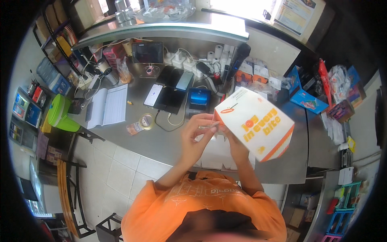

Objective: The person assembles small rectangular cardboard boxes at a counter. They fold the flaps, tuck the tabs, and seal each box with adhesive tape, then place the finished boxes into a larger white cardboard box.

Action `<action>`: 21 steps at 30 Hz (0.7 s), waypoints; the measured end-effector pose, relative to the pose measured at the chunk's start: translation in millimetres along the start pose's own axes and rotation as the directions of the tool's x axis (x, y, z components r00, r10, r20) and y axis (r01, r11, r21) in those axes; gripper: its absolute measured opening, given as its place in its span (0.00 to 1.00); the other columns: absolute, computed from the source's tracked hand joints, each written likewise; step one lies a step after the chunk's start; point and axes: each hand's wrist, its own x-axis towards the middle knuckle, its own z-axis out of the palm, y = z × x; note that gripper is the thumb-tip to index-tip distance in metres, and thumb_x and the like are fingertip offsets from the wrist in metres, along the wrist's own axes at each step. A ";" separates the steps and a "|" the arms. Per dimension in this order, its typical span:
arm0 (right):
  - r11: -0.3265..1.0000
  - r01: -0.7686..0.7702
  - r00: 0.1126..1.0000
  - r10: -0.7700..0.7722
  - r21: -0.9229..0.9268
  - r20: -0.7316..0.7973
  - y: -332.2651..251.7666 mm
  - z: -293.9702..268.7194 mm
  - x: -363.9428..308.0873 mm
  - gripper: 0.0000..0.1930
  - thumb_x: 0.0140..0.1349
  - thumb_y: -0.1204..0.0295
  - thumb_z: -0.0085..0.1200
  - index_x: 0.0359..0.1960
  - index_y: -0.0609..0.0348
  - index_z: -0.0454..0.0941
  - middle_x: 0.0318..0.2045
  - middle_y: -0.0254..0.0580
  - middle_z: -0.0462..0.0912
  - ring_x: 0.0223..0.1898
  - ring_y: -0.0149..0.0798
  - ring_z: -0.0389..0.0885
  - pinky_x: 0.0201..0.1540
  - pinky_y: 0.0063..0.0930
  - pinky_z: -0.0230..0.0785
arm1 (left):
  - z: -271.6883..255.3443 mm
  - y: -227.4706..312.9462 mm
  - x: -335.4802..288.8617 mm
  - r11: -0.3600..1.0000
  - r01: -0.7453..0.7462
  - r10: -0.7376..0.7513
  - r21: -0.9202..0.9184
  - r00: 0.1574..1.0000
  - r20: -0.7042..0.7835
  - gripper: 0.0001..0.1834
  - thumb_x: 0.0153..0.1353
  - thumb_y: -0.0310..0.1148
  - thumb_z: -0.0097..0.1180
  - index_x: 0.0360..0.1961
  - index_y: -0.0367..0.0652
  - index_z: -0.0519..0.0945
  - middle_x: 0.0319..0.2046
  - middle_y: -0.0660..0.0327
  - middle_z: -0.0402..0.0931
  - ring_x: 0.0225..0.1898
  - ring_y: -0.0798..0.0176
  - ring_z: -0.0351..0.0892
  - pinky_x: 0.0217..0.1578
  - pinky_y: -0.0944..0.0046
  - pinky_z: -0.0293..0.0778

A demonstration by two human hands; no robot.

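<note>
A white cardboard food box with orange printing [258, 123] is held up above the grey metal counter [169, 141], in front of the chest, tilted with one corner pointing down to the right. The left hand [195, 135] is closed in a pinch on a small flap at the box's near left edge, fingers curled and thumb pressed against them. The right hand [234, 143] is largely hidden behind the box; it appears to be closed around the lower back edge, though how far the fingers are wrapped cannot be told.

The step in hand is judged to be the folding of the box into shape. It would be done well if the flap is kept pinched close to its crease, the body is steadied from behind, and the panel is pressed in squarely so that the thin card is not buckled.

Directly below the hands, a stack of flat white box blanks [217, 155] lies on the counter's near edge. Further back lie a dark tablet [171, 99], a white phone [153, 95], a small blue-screened terminal [199, 98] with trailing cables, a roll of tape [146, 121] and an open ruled notebook [108, 107]. A green plastic bin [60, 113] stands at the left end. The cables and devices are well apart from the box, so nothing is seen to obstruct the folding; only the blanks lie near.
</note>
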 end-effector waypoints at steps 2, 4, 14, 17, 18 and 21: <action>0.961 -0.172 0.985 0.170 -0.216 -0.028 1.0 -6.2 2.1 0.21 0.62 0.73 0.63 0.55 0.63 0.74 0.50 0.38 0.81 0.49 0.33 0.78 0.50 0.25 0.72 | 0.9 -1.4 -1.7 0.998 0.004 -0.004 -0.064 1.000 0.003 0.11 0.59 0.20 0.61 0.43 0.39 0.81 0.51 0.57 0.75 0.49 0.64 0.79 0.43 0.68 0.81; 0.921 -0.250 0.966 0.258 -0.298 -0.013 2.8 -11.3 9.1 0.20 0.62 0.73 0.63 0.55 0.63 0.74 0.50 0.39 0.80 0.49 0.33 0.78 0.50 0.26 0.72 | -0.9 -3.4 -0.7 0.998 -0.014 0.015 -0.059 1.000 0.021 0.11 0.59 0.20 0.61 0.44 0.39 0.81 0.51 0.56 0.75 0.49 0.64 0.79 0.44 0.68 0.81; 0.982 -0.187 0.982 0.187 -0.010 -0.020 7.1 -6.3 11.8 0.20 0.64 0.72 0.61 0.56 0.63 0.74 0.50 0.41 0.80 0.50 0.34 0.79 0.51 0.28 0.72 | 1.4 0.1 17.9 0.992 -0.112 0.103 0.064 0.986 0.128 0.15 0.55 0.21 0.66 0.44 0.39 0.80 0.50 0.56 0.78 0.49 0.62 0.81 0.44 0.64 0.83; 0.987 -0.124 0.992 0.126 -0.102 0.005 6.0 -6.7 5.9 0.19 0.64 0.72 0.60 0.56 0.63 0.73 0.50 0.41 0.80 0.50 0.35 0.79 0.52 0.28 0.72 | 13.6 -2.1 17.9 0.993 -0.034 0.037 0.114 0.999 -0.022 0.16 0.53 0.23 0.69 0.42 0.39 0.78 0.48 0.56 0.79 0.48 0.62 0.82 0.44 0.65 0.84; 0.985 -0.100 0.994 0.105 -0.144 0.030 5.8 -7.8 4.3 0.19 0.64 0.72 0.60 0.56 0.63 0.73 0.50 0.41 0.80 0.50 0.35 0.79 0.52 0.29 0.72 | 15.2 -3.9 18.0 0.991 -0.040 0.046 0.128 0.998 -0.045 0.16 0.53 0.24 0.69 0.41 0.39 0.77 0.48 0.56 0.79 0.48 0.62 0.82 0.43 0.65 0.84; 0.956 -0.033 0.987 0.077 -0.292 0.140 6.4 -9.7 -1.2 0.19 0.65 0.72 0.59 0.56 0.63 0.73 0.50 0.42 0.80 0.50 0.35 0.79 0.52 0.29 0.72 | 18.0 -11.5 17.6 0.982 -0.077 0.091 0.172 0.993 -0.073 0.12 0.57 0.26 0.67 0.40 0.38 0.77 0.47 0.57 0.80 0.47 0.64 0.82 0.40 0.66 0.84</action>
